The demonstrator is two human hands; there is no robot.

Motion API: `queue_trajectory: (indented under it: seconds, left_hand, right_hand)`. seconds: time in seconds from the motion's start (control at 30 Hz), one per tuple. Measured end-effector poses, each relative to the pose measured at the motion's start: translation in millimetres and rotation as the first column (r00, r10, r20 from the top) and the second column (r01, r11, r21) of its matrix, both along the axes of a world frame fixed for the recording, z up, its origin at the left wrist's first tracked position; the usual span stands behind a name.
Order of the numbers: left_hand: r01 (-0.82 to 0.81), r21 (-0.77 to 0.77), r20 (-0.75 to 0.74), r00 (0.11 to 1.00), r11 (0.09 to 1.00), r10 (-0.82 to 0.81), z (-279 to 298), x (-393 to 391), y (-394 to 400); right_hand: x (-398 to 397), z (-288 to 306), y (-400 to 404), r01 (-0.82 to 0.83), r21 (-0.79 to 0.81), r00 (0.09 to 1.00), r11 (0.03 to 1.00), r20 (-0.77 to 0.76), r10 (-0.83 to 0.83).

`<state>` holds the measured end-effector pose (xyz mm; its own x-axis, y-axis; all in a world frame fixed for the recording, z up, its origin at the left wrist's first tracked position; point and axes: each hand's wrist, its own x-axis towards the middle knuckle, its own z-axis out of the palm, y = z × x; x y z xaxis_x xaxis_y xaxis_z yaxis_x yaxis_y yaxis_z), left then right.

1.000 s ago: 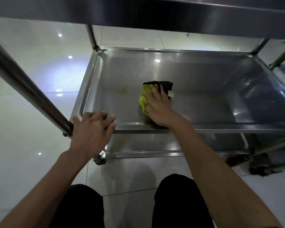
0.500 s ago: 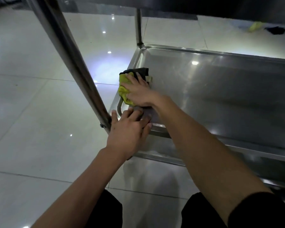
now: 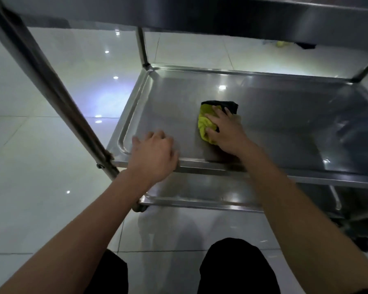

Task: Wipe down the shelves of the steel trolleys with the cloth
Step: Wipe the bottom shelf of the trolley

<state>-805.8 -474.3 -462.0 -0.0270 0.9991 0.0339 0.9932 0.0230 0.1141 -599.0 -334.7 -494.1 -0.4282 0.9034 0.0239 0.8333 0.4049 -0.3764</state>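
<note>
A steel trolley's middle shelf [image 3: 285,115] fills the view, a shallow tray with a raised rim. A bunched yellow and black cloth [image 3: 206,120] lies on it, left of centre. My right hand [image 3: 227,132] presses flat on the cloth, fingers spread over it. My left hand [image 3: 154,157] rests on the shelf's near rim at the left corner, fingers draped over the edge. A lower shelf [image 3: 200,194] shows beneath the rim.
The upper shelf's underside [image 3: 221,13] hangs close overhead. A slanted steel post [image 3: 57,98] runs down the left; an upright post [image 3: 142,47] stands at the back left corner. Glossy white floor tiles [image 3: 40,198] surround the trolley. My dark-clad knees [image 3: 236,266] are below.
My right hand has slid the cloth from the shelf's left rim towards the middle. My left hand stays on the near rim by the post. The view has swung right.
</note>
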Motion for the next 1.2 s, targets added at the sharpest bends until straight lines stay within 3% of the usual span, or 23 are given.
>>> queue_trajectory:
  seconds: [0.13, 0.27, 0.43, 0.6, 0.67, 0.73, 0.83, 1.2]
  left_hand:
    - [0.173, -0.001, 0.123, 0.977, 0.985, -0.172, 11.7, 61.7, 31.0]
    - [0.224, -0.125, 0.097, 0.972, 0.966, -0.213, 3.9, 100.2, 41.0]
    - [0.225, -0.041, 0.063, 0.973, 0.973, -0.222, -8.2, 105.6, 39.1]
    - [0.254, -0.046, 0.090, 0.964, 0.966, -0.249, -1.5, 83.7, 46.7]
    - [0.158, -0.016, 0.122, 0.980, 0.987, -0.155, 6.5, 49.9, 49.9]
    - [0.034, 0.002, 0.055, 0.998, 0.999, -0.034, 9.5, 13.8, 47.8]
    - [0.042, -0.082, 0.057, 0.998, 0.996, -0.037, 6.4, -9.0, 40.7]
    - [0.085, -0.053, 0.003, 0.996, 0.995, -0.085, -22.5, -26.6, 23.8]
  right_hand:
    - [78.4, -0.8, -13.1, 0.130, 0.003, 0.991, 0.992, 0.008, -0.130]
    - [155.5, 3.7, -26.6, 0.271, -0.007, 0.963, 0.962, 0.005, -0.271]
    - [202.3, 7.8, -35.7, 0.368, 0.018, 0.928, 0.930, 0.054, -0.368]
    - [187.1, 10.4, -25.1, 0.357, 0.047, 0.925, 0.933, 0.122, -0.360]
    - [185.4, 10.4, -24.9, 0.327, 0.072, 0.939, 0.942, 0.093, -0.332]
    - [181.9, 10.0, -26.9, 0.337, 0.090, 0.940, 0.937, 0.014, -0.340]
    - [160.6, 9.6, -15.7, 0.328, 0.025, 0.944, 0.944, 0.009, -0.329]
    - [-47.6, 7.8, 30.1, 0.021, -0.079, 0.988, 0.997, 0.151, -0.009]
